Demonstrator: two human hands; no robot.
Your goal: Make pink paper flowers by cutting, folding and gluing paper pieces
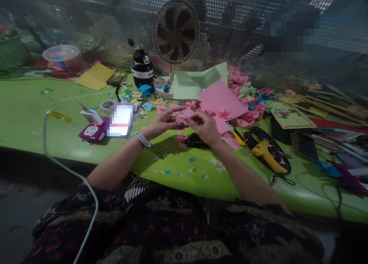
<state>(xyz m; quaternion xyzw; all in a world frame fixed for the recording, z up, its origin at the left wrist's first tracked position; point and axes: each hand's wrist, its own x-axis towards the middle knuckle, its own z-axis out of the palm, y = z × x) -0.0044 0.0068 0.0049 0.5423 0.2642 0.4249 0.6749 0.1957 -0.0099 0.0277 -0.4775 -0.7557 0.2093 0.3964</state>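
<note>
Both my hands meet over the middle of the green table, fingers closed on a small piece of pink paper. My left hand grips its left side, with a white band round the wrist. From the right, my right hand pinches the same piece between thumb and fingers. Exact folds of the paper are too small to make out. A black object, partly hidden by my right hand, lies below. Behind my hands a large pink sheet leans against a pale green sheet.
Right of my hands lie a yellow-handled cutter and a yellow glue gun. Pink paper flowers pile up behind. At left are a lit phone, a purple power strip and a white cable. A fan and black bottle stand behind.
</note>
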